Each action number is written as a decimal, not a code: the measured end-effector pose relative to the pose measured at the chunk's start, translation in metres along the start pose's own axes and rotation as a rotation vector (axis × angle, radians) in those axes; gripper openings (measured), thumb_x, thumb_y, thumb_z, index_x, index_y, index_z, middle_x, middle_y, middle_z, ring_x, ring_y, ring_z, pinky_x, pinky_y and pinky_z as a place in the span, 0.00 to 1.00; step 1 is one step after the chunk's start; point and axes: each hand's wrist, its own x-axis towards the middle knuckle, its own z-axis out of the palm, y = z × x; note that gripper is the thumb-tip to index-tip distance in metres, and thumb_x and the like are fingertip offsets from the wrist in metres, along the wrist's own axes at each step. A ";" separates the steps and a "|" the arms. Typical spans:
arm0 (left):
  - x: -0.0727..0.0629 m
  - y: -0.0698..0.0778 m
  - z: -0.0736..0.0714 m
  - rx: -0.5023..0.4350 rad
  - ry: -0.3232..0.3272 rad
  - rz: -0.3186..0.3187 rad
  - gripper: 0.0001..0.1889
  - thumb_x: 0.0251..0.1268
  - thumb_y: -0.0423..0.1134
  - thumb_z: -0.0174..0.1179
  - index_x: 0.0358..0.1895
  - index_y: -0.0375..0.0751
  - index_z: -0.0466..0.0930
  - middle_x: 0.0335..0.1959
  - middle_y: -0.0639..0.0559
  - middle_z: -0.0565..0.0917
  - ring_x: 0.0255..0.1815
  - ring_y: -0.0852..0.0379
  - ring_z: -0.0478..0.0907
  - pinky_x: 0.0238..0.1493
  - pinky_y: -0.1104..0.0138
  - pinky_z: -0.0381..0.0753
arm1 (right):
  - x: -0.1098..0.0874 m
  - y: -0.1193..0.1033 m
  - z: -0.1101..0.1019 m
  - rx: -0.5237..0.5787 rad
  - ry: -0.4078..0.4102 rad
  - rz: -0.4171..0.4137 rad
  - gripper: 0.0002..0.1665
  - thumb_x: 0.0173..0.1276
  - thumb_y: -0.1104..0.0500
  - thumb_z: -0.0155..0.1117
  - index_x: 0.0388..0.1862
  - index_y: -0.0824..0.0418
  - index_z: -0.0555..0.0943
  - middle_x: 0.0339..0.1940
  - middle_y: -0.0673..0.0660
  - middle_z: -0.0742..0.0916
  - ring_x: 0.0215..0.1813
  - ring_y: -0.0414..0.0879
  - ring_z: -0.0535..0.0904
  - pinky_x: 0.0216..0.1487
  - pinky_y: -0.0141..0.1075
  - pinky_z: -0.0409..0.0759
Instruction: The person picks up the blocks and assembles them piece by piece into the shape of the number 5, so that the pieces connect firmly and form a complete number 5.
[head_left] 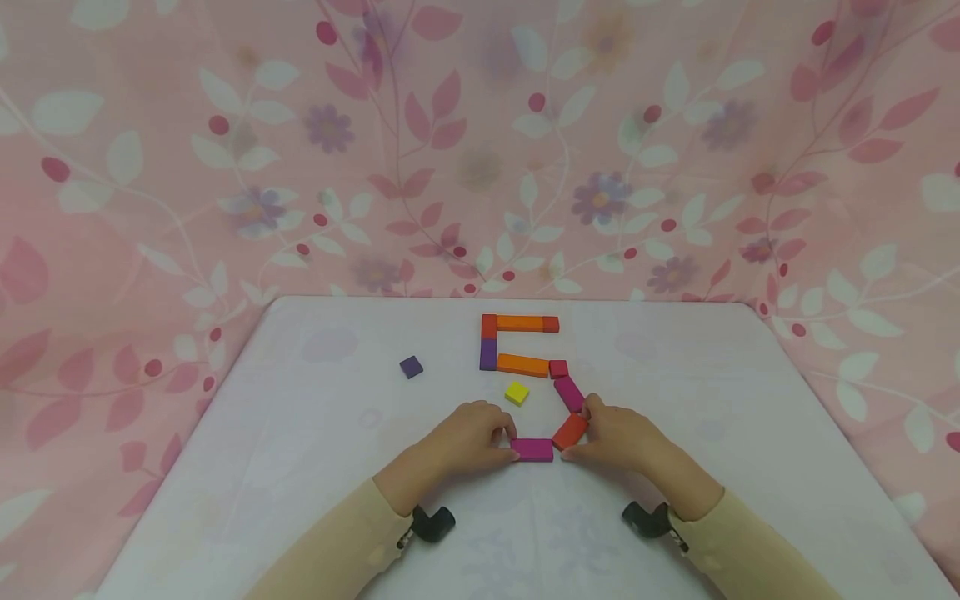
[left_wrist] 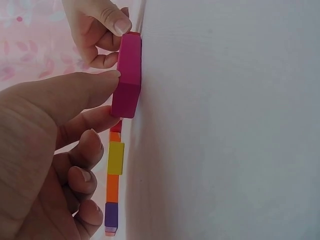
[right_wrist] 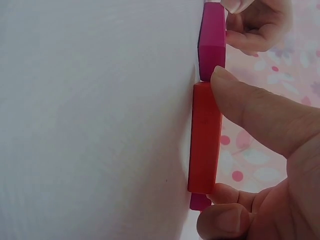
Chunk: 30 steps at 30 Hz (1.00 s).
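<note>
My left hand (head_left: 468,437) pinches the left end of a magenta block (head_left: 532,450) between thumb and forefinger. With thumb and forefinger at its two ends, my right hand (head_left: 626,437) holds an orange-red block (right_wrist: 205,137) that lies slantwise beside it. The magenta and orange-red blocks meet near the right thumb. Beyond them a second magenta block (head_left: 569,394) slants up to a small red block (head_left: 558,368). From there the chain runs left along an orange block (head_left: 522,365), then up a purple block (head_left: 488,354) to an upper orange block (head_left: 520,323).
A yellow block (head_left: 517,393) lies loose inside the curve of the chain. Further left sits a small dark purple block (head_left: 411,367). Everything rests on a white-covered table (head_left: 300,467), with a pink floral cloth (head_left: 480,167) behind it.
</note>
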 end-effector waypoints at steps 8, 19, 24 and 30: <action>0.001 -0.002 0.001 -0.006 -0.005 -0.006 0.11 0.63 0.55 0.68 0.44 0.58 0.85 0.28 0.63 0.75 0.37 0.63 0.71 0.41 0.68 0.73 | -0.001 0.000 0.000 -0.008 0.002 -0.002 0.49 0.45 0.32 0.79 0.55 0.61 0.71 0.31 0.51 0.79 0.33 0.45 0.76 0.37 0.41 0.81; 0.000 -0.002 0.001 -0.012 -0.005 -0.004 0.11 0.63 0.54 0.68 0.44 0.58 0.84 0.27 0.63 0.75 0.36 0.63 0.71 0.40 0.68 0.72 | -0.002 0.000 0.000 -0.011 -0.002 -0.007 0.48 0.46 0.33 0.79 0.55 0.61 0.71 0.31 0.51 0.79 0.32 0.45 0.76 0.37 0.41 0.81; 0.000 -0.002 0.001 -0.013 -0.010 -0.009 0.11 0.63 0.54 0.68 0.44 0.58 0.85 0.28 0.64 0.75 0.37 0.63 0.71 0.41 0.68 0.73 | -0.001 0.001 0.000 -0.012 -0.002 -0.008 0.50 0.46 0.32 0.79 0.56 0.62 0.71 0.31 0.51 0.80 0.33 0.45 0.76 0.38 0.42 0.82; 0.001 -0.002 0.002 0.000 -0.006 -0.009 0.11 0.63 0.55 0.68 0.44 0.58 0.85 0.28 0.64 0.75 0.36 0.63 0.70 0.41 0.68 0.72 | -0.001 0.001 0.001 -0.014 -0.001 -0.013 0.50 0.45 0.32 0.79 0.56 0.61 0.71 0.32 0.51 0.80 0.34 0.45 0.76 0.38 0.42 0.82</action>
